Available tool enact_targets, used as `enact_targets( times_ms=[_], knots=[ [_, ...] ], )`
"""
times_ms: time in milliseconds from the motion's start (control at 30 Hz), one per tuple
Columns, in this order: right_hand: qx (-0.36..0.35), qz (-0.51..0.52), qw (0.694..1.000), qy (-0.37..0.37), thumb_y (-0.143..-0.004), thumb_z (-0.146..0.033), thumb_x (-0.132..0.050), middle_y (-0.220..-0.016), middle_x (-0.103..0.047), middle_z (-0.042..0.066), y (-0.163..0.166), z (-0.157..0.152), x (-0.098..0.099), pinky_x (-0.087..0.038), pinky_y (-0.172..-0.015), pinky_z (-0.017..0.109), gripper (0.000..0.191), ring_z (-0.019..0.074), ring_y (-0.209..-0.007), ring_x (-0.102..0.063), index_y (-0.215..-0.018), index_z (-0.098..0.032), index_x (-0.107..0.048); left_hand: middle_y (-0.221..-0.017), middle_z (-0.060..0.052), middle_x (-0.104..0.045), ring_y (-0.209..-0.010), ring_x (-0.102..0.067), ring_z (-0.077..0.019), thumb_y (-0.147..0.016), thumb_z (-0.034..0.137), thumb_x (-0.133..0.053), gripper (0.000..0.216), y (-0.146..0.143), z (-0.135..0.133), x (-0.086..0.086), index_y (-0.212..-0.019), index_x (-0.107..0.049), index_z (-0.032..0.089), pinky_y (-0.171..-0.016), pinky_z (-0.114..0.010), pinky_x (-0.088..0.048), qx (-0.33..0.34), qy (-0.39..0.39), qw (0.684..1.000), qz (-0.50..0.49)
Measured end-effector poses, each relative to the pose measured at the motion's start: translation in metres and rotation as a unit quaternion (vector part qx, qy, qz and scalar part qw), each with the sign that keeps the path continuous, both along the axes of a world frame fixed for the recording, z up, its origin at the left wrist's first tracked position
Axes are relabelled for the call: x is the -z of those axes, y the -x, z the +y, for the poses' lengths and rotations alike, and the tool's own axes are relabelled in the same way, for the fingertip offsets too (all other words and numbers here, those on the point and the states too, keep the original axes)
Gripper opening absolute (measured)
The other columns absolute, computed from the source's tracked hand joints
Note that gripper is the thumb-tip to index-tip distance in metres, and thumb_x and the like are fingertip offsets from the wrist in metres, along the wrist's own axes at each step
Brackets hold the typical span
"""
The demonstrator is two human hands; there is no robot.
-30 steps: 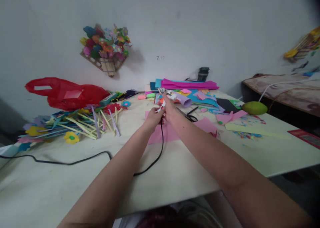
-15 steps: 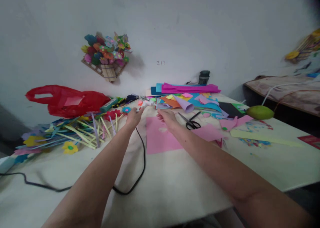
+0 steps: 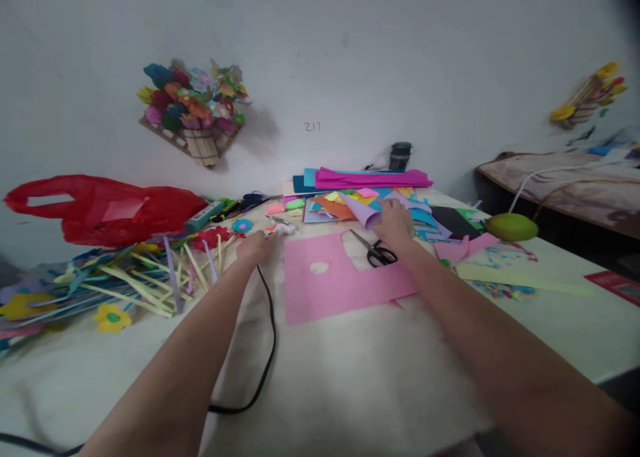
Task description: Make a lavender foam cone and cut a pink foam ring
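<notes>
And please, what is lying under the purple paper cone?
Orange paper shows at the left side of the purple paper cone. What lies directly beneath is covered; the right hand blocks the view just right of it.

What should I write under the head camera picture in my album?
Right hand beside a lilac cone, left hand at a white corded tool, pink sheet and scissors nearby.

Sheet [image 3: 310, 297] mid-counter [image 3: 360, 370], scissors [image 3: 383, 255] in the notch at its rear edge. Left of sheet: left hand [image 3: 257, 249] on glue gun [image 3: 282, 227], cord [image 3: 274, 337] running to front left. Right hand [image 3: 395, 223] behind scissors, just right of paper cone [image 3: 364, 213]. Far left: bag [image 3: 125, 207], strips [image 3: 133, 285] in front. Back: paper stack [image 3: 370, 178], cup [image 3: 401, 157] behind it. Fruit [image 3: 513, 227] right. Bouquet [image 3: 200, 107] on wall.
</notes>
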State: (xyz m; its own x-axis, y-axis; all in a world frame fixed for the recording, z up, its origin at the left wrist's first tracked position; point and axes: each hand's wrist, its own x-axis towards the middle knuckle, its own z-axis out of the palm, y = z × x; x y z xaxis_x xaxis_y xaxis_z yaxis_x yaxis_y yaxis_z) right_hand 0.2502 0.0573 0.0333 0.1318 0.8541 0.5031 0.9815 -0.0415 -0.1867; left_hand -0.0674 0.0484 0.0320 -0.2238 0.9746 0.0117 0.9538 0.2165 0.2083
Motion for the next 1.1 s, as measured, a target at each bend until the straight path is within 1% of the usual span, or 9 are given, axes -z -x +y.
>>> enact_targets(
  times_ms=[233, 367, 467, 533, 667, 800, 867, 933, 1100],
  knots=[
    [-0.016, -0.088, 0.995, 0.052, -0.090, -0.010, -0.033, -0.113, -0.059, 0.021, -0.002, 0.017, 0.004, -0.043, -0.074, 0.035, 0.038, 0.0285, -0.099, -0.058, -0.108, -0.009, -0.066, -0.115, -0.026, -0.062, -0.110, -0.059, -0.0389, -0.089, 0.058, -0.031, 0.062, -0.004, -0.011, -0.006, -0.118, -0.057, 0.010, -0.088, -0.046, -0.044, 0.008, -0.006, 0.995, 0.103],
    [-0.006, -0.060, 0.998, 0.009, -0.092, -0.012, -0.032, -0.108, -0.061, 0.021, -0.004, 0.018, -0.004, -0.042, -0.069, 0.034, 0.038, 0.0274, -0.090, -0.061, -0.107, -0.008, -0.067, -0.111, -0.025, -0.064, -0.106, -0.059, -0.0402, -0.087, 0.060, -0.034, 0.064, -0.009, -0.018, -0.017, -0.119, -0.058, 0.011, -0.087, -0.048, -0.044, -0.007, -0.097, 0.991, 0.097],
    [-0.004, -0.015, 0.998, -0.066, -0.093, -0.019, -0.036, -0.106, -0.063, 0.019, 0.002, 0.012, -0.013, -0.040, -0.067, 0.033, 0.035, 0.0259, -0.086, -0.060, -0.105, -0.011, -0.068, -0.109, -0.019, -0.067, -0.108, -0.059, -0.0368, -0.088, 0.056, -0.037, 0.054, -0.026, -0.019, -0.030, -0.113, -0.061, 0.015, -0.089, -0.047, -0.044, -0.015, -0.175, 0.984, 0.009],
    [-0.030, 0.010, 0.993, -0.118, -0.091, -0.022, -0.041, -0.104, -0.065, 0.016, 0.012, 0.005, -0.016, -0.039, -0.065, 0.032, 0.032, 0.0247, -0.083, -0.060, -0.103, -0.013, -0.069, -0.102, -0.017, -0.069, -0.104, -0.061, -0.0323, -0.086, 0.059, -0.041, 0.051, -0.044, -0.018, -0.036, -0.102, -0.065, 0.017, -0.087, -0.042, -0.046, -0.002, -0.182, 0.971, -0.158],
    [-0.123, 0.022, 0.968, -0.216, -0.090, -0.020, -0.044, -0.099, -0.068, 0.011, 0.044, -0.015, -0.014, -0.039, -0.062, 0.030, 0.029, 0.0215, -0.078, -0.059, -0.100, -0.018, -0.071, -0.101, -0.016, -0.067, -0.088, -0.065, -0.0230, -0.076, 0.069, -0.054, 0.058, -0.082, -0.022, -0.037, -0.096, -0.062, 0.015, -0.077, -0.034, -0.051, 0.055, -0.088, 0.814, -0.572],
    [-0.233, -0.025, 0.933, -0.273, -0.091, -0.019, -0.043, -0.100, -0.069, 0.009, 0.071, -0.034, -0.004, -0.042, -0.065, 0.030, 0.031, 0.0193, -0.079, -0.061, -0.104, -0.022, -0.071, -0.087, -0.011, -0.066, -0.082, -0.064, -0.0209, -0.072, 0.067, -0.061, 0.054, -0.100, -0.031, -0.034, -0.091, -0.061, 0.017, -0.078, -0.034, -0.052, 0.072, -0.036, 0.666, -0.741],
    [-0.261, -0.033, 0.923, -0.281, -0.092, -0.018, -0.042, -0.101, -0.069, 0.008, 0.077, -0.041, 0.002, -0.043, -0.067, 0.030, 0.032, 0.0190, -0.081, -0.061, -0.103, -0.022, -0.071, -0.086, -0.008, -0.066, -0.082, -0.064, -0.0194, -0.074, 0.059, -0.066, 0.044, -0.103, -0.034, -0.034, -0.091, -0.060, 0.018, -0.078, -0.034, -0.052, 0.082, -0.047, 0.615, -0.783],
    [-0.296, -0.035, 0.913, -0.280, -0.091, -0.019, -0.042, -0.105, -0.068, 0.010, 0.079, -0.046, 0.007, -0.046, -0.070, 0.030, 0.031, 0.0203, -0.087, -0.062, -0.106, -0.022, -0.069, -0.085, -0.006, -0.066, -0.079, -0.063, -0.0167, -0.074, 0.046, -0.072, 0.034, -0.103, -0.037, -0.033, -0.089, -0.059, 0.018, -0.077, -0.031, -0.051, 0.083, -0.085, 0.596, -0.794],
    [-0.407, 0.025, 0.878, -0.252, -0.078, -0.020, -0.050, -0.122, -0.057, 0.015, 0.073, -0.052, 0.017, -0.048, -0.089, 0.040, 0.047, 0.0279, -0.110, -0.055, -0.124, -0.016, -0.058, -0.080, -0.002, -0.065, -0.070, -0.060, -0.0142, -0.068, 0.036, -0.076, 0.033, -0.102, -0.037, -0.022, -0.090, -0.058, 0.019, -0.069, -0.027, -0.050, 0.067, -0.211, 0.612, -0.759]
  ],
)
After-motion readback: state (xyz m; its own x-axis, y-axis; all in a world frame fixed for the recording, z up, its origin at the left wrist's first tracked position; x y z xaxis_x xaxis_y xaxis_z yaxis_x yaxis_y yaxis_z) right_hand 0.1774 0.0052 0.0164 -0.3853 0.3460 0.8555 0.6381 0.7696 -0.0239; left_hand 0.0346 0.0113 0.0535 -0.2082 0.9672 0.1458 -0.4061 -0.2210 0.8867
